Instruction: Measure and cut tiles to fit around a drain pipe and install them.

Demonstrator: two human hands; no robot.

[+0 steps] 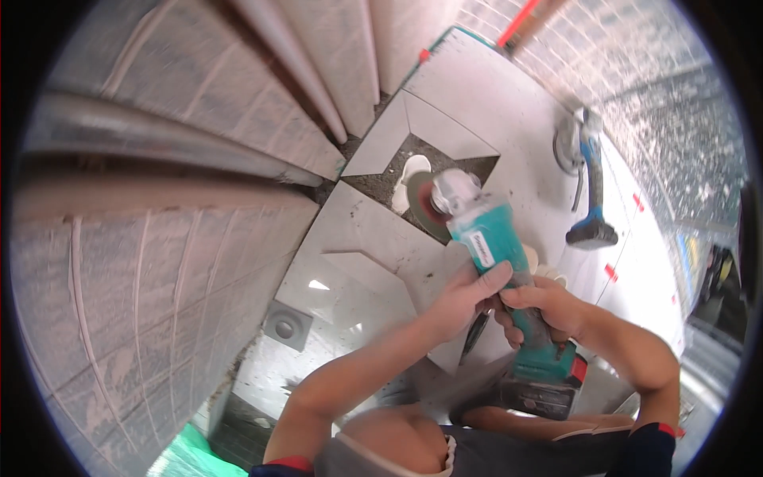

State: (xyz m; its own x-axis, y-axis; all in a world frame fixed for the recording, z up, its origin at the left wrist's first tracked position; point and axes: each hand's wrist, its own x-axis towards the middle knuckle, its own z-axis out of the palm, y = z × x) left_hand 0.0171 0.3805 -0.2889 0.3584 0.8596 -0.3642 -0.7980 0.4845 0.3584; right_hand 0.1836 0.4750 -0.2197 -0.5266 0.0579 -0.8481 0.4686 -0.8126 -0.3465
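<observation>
A teal cordless angle grinder (497,238) is in both my hands, lying at a slant with its head toward the upper left. My left hand (477,290) is wrapped round its body, the thumb along the top. Closed on the grip further back is my right hand (552,306). The reddish-brown disc (425,200) looks blurred. It hovers above a square gap in the tiles showing dark mortar (457,175), where a white oval fitting (409,171) is partly hidden by it. Whether the disc touches anything, I cannot tell. A black-and-red battery (540,393) sits at the tool's rear.
A blue angle grinder (590,175) lies on the pale tiles to the right. Red tile clips (610,273) stand along the joints. At left are a square floor drain (288,327), vertical pipes (290,56) and a tiled wall (151,294). Green plastic (195,455) lies lower left.
</observation>
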